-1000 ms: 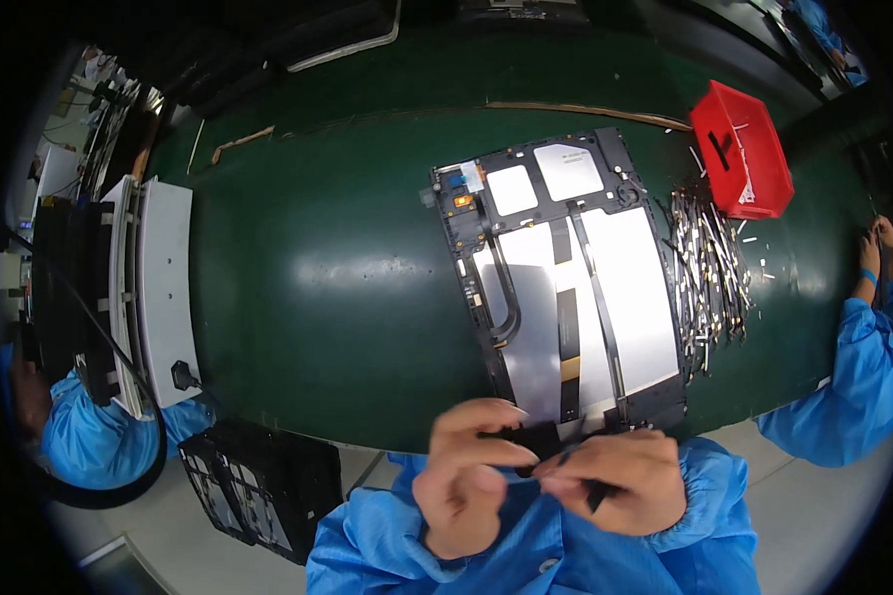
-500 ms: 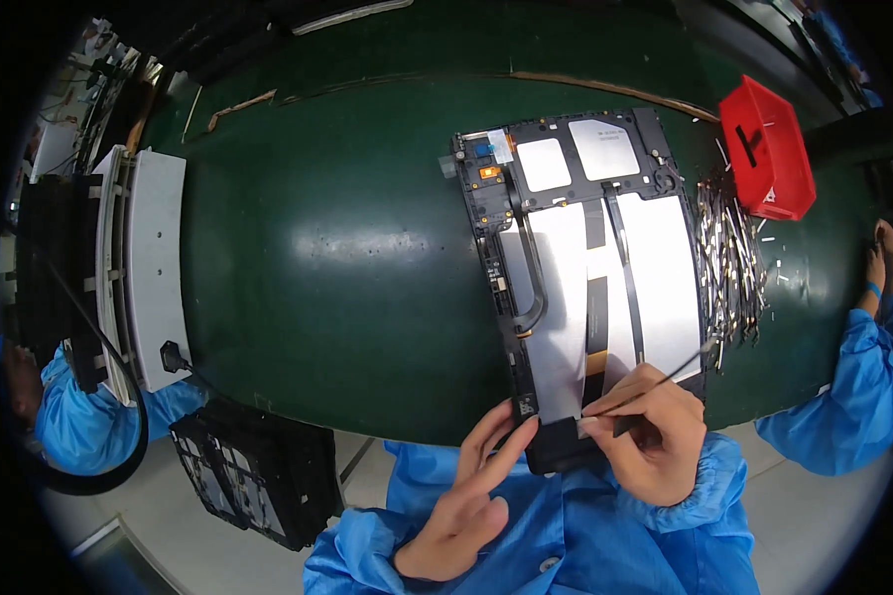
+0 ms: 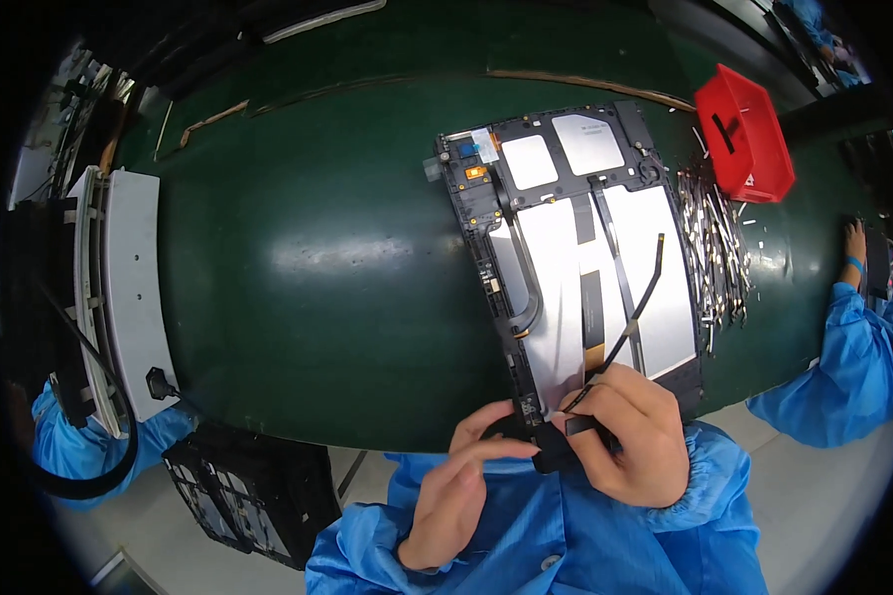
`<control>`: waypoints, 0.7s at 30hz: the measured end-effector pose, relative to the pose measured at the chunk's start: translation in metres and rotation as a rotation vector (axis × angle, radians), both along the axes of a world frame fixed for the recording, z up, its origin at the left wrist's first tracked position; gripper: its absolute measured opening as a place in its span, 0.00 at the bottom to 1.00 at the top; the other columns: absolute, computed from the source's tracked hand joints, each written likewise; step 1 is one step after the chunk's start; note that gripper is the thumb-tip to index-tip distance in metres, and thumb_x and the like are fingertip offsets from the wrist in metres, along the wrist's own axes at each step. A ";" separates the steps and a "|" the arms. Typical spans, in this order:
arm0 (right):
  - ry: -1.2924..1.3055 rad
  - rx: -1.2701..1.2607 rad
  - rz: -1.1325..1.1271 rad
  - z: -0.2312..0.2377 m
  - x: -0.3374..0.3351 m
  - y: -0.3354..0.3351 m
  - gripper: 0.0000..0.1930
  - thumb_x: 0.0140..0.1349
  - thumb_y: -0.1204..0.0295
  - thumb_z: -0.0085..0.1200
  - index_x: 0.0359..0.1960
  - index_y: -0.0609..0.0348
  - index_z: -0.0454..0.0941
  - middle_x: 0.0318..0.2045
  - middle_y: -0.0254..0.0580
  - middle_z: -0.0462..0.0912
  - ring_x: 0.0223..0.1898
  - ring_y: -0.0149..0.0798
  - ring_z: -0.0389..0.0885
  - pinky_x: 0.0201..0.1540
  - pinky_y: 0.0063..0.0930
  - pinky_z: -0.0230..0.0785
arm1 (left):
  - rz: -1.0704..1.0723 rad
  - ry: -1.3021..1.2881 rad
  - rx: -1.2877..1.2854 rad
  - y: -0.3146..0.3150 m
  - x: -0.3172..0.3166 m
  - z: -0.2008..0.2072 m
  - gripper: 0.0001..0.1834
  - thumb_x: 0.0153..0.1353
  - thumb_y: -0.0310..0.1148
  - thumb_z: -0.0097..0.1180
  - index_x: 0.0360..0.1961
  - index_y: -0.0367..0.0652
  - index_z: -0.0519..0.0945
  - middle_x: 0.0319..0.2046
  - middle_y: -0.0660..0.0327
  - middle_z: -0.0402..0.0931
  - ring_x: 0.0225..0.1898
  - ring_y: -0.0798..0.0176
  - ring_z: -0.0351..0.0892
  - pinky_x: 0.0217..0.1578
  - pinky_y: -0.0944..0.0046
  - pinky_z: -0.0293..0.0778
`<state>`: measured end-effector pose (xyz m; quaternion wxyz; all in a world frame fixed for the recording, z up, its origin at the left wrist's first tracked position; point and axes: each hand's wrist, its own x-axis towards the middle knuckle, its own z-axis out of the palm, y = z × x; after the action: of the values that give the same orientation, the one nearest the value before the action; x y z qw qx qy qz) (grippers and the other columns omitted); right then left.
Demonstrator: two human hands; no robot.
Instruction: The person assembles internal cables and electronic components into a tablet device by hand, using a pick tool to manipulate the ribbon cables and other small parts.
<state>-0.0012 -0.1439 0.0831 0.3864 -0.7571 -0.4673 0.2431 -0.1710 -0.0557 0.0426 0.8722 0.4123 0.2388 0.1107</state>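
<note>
An opened tablet-like device [image 3: 556,268] with silver battery panels and a black frame lies on the green table, its near end at the table edge. Pinched in my right hand [image 3: 630,436] is a thin black flex cable [image 3: 643,302], its free end rising over the panels. The right fingertips are at the device's near end, and they hide the cable's lower part. My left hand [image 3: 451,496] has its fingers stretched out and apart, with fingertips against the device's near left corner. Its thumb is free of the device.
Many loose flex strips [image 3: 714,248] lie right of the device, below a red bin [image 3: 749,139]. White panels [image 3: 134,288] stand at the left. Black device housings [image 3: 248,496] are stacked below the table edge. Another person's sleeve [image 3: 824,347] is at the right.
The cable has swung upward and its free end now shows over the panels. My left index fingertip has moved down around the corner. The view has shifted slightly.
</note>
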 end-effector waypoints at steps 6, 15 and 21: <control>-0.115 0.004 -0.046 -0.007 -0.006 0.002 0.12 0.43 0.82 0.58 0.33 0.65 0.74 0.30 0.45 0.73 0.29 0.47 0.76 0.28 0.34 0.70 | 0.098 0.047 0.197 0.002 0.009 -0.002 0.11 0.62 0.31 0.50 0.42 0.36 0.76 0.55 0.50 0.59 0.57 0.58 0.60 0.59 0.61 0.52; -0.144 -0.032 -0.081 -0.002 -0.009 0.003 0.12 0.43 0.81 0.59 0.32 0.64 0.73 0.30 0.46 0.72 0.28 0.48 0.75 0.28 0.35 0.70 | 0.233 0.092 0.586 0.010 0.032 -0.025 0.12 0.51 0.22 0.60 0.34 0.38 0.70 0.41 0.54 0.68 0.42 0.63 0.68 0.45 0.68 0.63; -0.069 -0.055 -0.002 0.001 -0.002 0.001 0.13 0.43 0.81 0.59 0.33 0.65 0.74 0.31 0.46 0.71 0.30 0.48 0.75 0.31 0.36 0.70 | 0.228 0.075 0.526 0.012 0.036 -0.027 0.13 0.49 0.21 0.62 0.33 0.39 0.71 0.38 0.56 0.68 0.40 0.65 0.68 0.44 0.68 0.64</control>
<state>-0.0036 -0.1430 0.0839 0.3493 -0.7759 -0.4726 0.2293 -0.1350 -0.0434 0.0157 0.7078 0.5987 0.2788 0.2508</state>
